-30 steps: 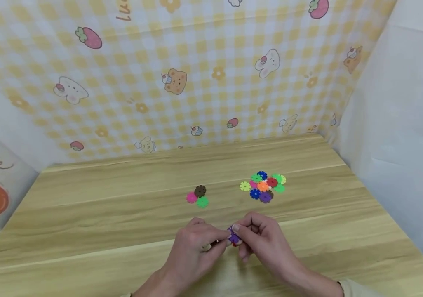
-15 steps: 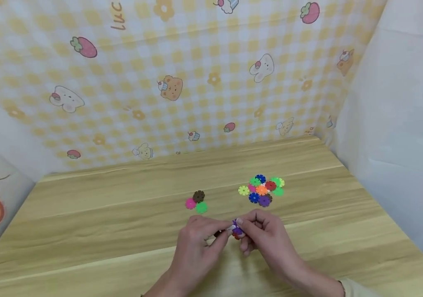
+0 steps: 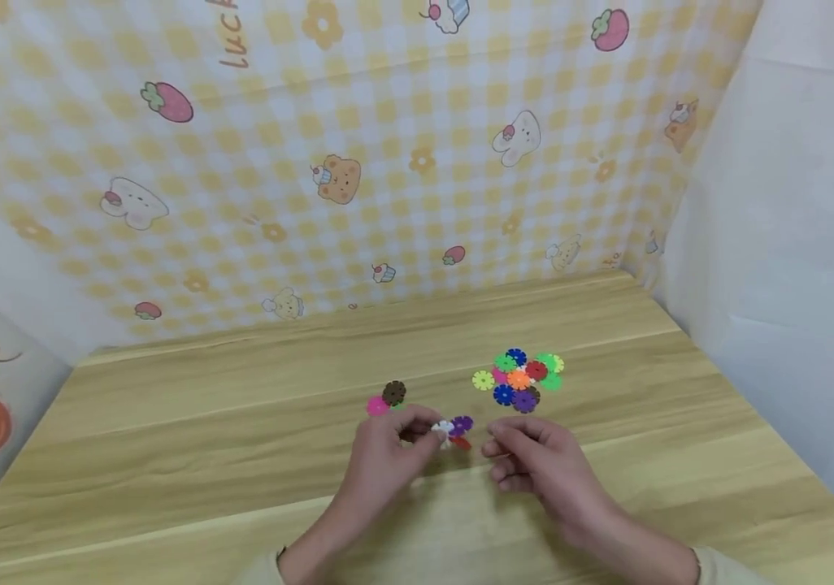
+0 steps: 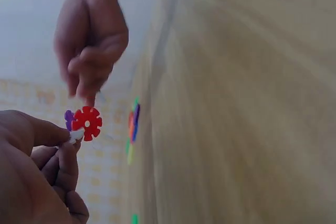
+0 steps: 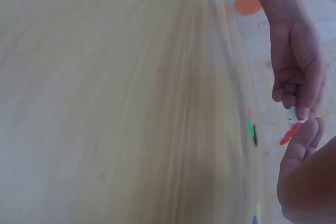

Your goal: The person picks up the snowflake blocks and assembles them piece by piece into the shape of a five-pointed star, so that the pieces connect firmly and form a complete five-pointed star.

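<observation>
In the head view the left hand (image 3: 395, 455) pinches a white notched disc (image 3: 444, 430) between thumb and fingers. A purple disc (image 3: 462, 425) and a red disc (image 3: 461, 443) are joined to it. The left wrist view shows the red disc (image 4: 87, 124) face-on, the purple one (image 4: 69, 119) behind it and the white one (image 4: 76, 135) at the fingertips. Just to the right, the right hand (image 3: 549, 471) is raised with loosely bent fingers, holding nothing and apart from the discs.
A pile of mixed discs, with an orange one (image 3: 519, 379) near its middle, lies on the wooden table (image 3: 241, 439) beyond the right hand. Brown (image 3: 393, 393), pink (image 3: 377, 405) and green discs lie behind the left hand, the green partly hidden. A checked cloth (image 3: 417, 203) hangs at the back.
The right hand has let go of the joined discs and moved off to the right. The left hand has shifted slightly up and keeps hold, and the discs are now more exposed.
</observation>
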`<state>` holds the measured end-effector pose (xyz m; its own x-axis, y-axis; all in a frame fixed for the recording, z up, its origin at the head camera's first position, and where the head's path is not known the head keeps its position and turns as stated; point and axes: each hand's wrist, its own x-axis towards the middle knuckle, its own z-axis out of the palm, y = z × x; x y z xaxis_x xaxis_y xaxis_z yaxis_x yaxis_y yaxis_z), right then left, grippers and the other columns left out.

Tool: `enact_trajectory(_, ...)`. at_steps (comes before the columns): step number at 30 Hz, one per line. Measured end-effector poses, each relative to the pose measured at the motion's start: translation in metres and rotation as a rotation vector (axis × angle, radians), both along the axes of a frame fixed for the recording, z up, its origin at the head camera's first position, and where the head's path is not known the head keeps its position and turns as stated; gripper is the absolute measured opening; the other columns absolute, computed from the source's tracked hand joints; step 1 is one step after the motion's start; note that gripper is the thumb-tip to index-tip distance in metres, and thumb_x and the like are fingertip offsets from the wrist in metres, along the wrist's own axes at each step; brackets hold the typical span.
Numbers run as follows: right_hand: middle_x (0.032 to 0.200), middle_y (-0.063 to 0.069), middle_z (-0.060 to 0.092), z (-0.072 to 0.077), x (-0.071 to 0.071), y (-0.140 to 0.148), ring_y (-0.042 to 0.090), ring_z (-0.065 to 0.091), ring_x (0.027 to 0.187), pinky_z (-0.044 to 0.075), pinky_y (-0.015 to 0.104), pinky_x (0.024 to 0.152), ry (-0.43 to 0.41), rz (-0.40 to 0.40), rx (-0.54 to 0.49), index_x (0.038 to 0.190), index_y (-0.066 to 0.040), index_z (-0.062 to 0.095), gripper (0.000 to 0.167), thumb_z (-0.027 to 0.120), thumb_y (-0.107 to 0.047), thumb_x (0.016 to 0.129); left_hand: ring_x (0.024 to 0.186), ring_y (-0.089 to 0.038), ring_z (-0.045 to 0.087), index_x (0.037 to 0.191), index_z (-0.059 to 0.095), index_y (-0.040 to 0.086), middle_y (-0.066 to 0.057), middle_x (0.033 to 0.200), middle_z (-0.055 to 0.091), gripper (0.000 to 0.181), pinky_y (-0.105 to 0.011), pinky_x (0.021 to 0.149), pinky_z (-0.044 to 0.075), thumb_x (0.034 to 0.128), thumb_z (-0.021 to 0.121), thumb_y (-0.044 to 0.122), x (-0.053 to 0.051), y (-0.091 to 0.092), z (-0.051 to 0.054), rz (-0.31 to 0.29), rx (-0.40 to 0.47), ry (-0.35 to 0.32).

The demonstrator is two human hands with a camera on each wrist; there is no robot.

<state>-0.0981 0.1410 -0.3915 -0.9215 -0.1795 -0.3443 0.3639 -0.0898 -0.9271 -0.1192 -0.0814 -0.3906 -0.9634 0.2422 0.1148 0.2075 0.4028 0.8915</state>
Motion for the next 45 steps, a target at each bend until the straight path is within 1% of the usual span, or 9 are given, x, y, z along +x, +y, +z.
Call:
enact_trajectory(4,0.098,0.006,0.074,-0.007,-0.002,0.013,0.015,0.069,0.076,0.06,0.029,0.071,-0.028,-0.058,0.105,0.126,0.006,0.059,0.034,0.061,-0.019,0.103,0.07,-0.017,0.063,0.098,0.076,0.006,-0.002,0.084,0.073,0.01,-0.023,0.056,0.051,0.0888,0.074,0.005,-0.031,-0.005,-0.01,0.054,-0.016,-0.136)
enact_trajectory(7,0.099,0.01,0.074,-0.011,-0.005,0.02,0.019,0.07,0.076,0.06,0.031,0.069,-0.023,-0.087,0.163,0.124,0.008,0.057,0.033,0.063,-0.014,0.1,0.07,-0.019,0.064,0.098,0.076,0.003,-0.005,0.084,0.073,0.01,-0.025,0.056,0.049,0.0884,0.074,0.004,-0.051,-0.007,-0.012,0.091,-0.038,-0.143)
enact_trajectory(12,0.097,0.012,0.066,-0.019,-0.018,0.034,0.019,0.069,0.075,0.06,0.031,0.064,0.003,-0.148,0.24,0.123,0.005,0.047,0.032,0.063,-0.007,0.099,0.078,-0.019,0.07,0.1,0.074,0.002,-0.008,0.088,0.076,0.013,-0.031,0.067,0.056,0.0881,0.074,0.005,-0.081,-0.001,-0.009,0.167,-0.103,-0.112)
enact_trajectory(15,0.104,0.013,0.06,-0.025,-0.026,0.04,0.018,0.068,0.076,0.06,0.031,0.062,0.024,-0.161,0.291,0.125,0.005,0.042,0.037,0.064,-0.004,0.097,0.078,-0.018,0.071,0.099,0.073,0.004,-0.01,0.09,0.077,0.012,-0.032,0.068,0.056,0.0873,0.076,0.008,-0.097,0.002,-0.011,0.215,-0.128,-0.135)
enact_trajectory(19,0.122,0.02,0.051,-0.028,-0.034,0.036,0.018,0.069,0.076,0.06,0.033,0.06,0.06,-0.145,0.348,0.13,0.005,0.039,0.051,0.071,-0.001,0.09,0.073,-0.019,0.066,0.095,0.072,0.004,-0.009,0.091,0.074,0.011,-0.028,0.062,0.051,0.0866,0.077,0.009,-0.111,-0.001,-0.016,0.261,-0.126,-0.219)
enact_trajectory(24,0.131,0.024,0.044,-0.029,-0.047,0.027,0.018,0.066,0.067,0.059,0.035,0.055,0.1,-0.132,0.385,0.132,0.002,0.033,0.058,0.071,0.003,0.088,0.074,-0.02,0.063,0.093,0.074,0.003,-0.01,0.089,0.072,0.01,-0.026,0.06,0.048,0.0863,0.077,0.011,-0.122,-0.004,-0.016,0.29,-0.109,-0.293)
enact_trajectory(31,0.125,0.023,0.043,-0.03,-0.059,0.026,0.02,0.062,0.058,0.059,0.04,0.051,0.146,-0.131,0.434,0.135,0.001,0.031,0.059,0.07,0.004,0.09,0.075,-0.02,0.06,0.092,0.076,0.006,-0.007,0.09,0.073,0.011,-0.027,0.061,0.046,0.0882,0.076,0.017,-0.129,-0.001,-0.015,0.321,-0.185,-0.252)
enact_trajectory(39,0.096,0.016,0.058,-0.034,-0.064,0.026,0.019,0.061,0.054,0.058,0.038,0.05,0.169,-0.11,0.526,0.134,0.0,0.039,0.049,0.066,0.001,0.094,0.094,-0.028,0.066,0.101,0.077,0.003,-0.012,0.106,0.074,0.019,-0.04,0.08,0.056,0.0863,0.076,0.015,-0.127,0.0,-0.015,0.311,-0.214,-0.225)
enact_trajectory(45,0.083,0.012,0.059,-0.034,-0.063,0.03,0.018,0.062,0.054,0.059,0.036,0.051,0.192,-0.087,0.445,0.117,0.003,0.05,0.028,0.067,0.002,0.094,0.1,-0.028,0.065,0.108,0.074,0.001,-0.013,0.111,0.073,0.029,-0.043,0.088,0.055,0.082,0.075,0.013,-0.125,-0.01,-0.013,0.309,-0.219,-0.229)
